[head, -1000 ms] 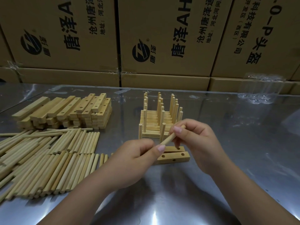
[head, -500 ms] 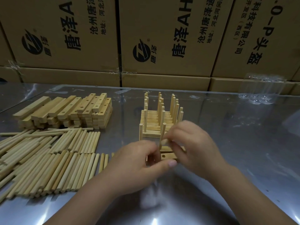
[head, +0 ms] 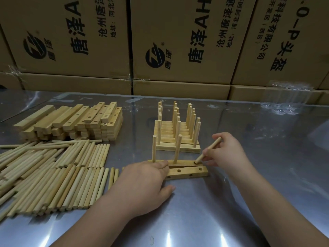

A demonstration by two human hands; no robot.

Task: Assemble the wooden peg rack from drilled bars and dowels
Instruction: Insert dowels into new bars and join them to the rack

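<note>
A drilled bar lies in front of me with two dowels standing upright in its left and middle holes. My right hand pinches a third dowel, tilted, its lower tip at the bar's right hole. My left hand rests on the bar's left end, fingers fairly flat. A second drilled bar lies just in front, with its holes bare. Behind stand several finished racks in a row.
A pile of loose dowels covers the table at left, with a stack of drilled bars behind it. Cardboard boxes form a wall at the back. Clear plastic packaging sits far right on the shiny metal table.
My hands have come apart: two dowels now stand in the bar. My right hand has brought a dowel down to the right hole, and my left hand has dropped onto the bar's left end.
</note>
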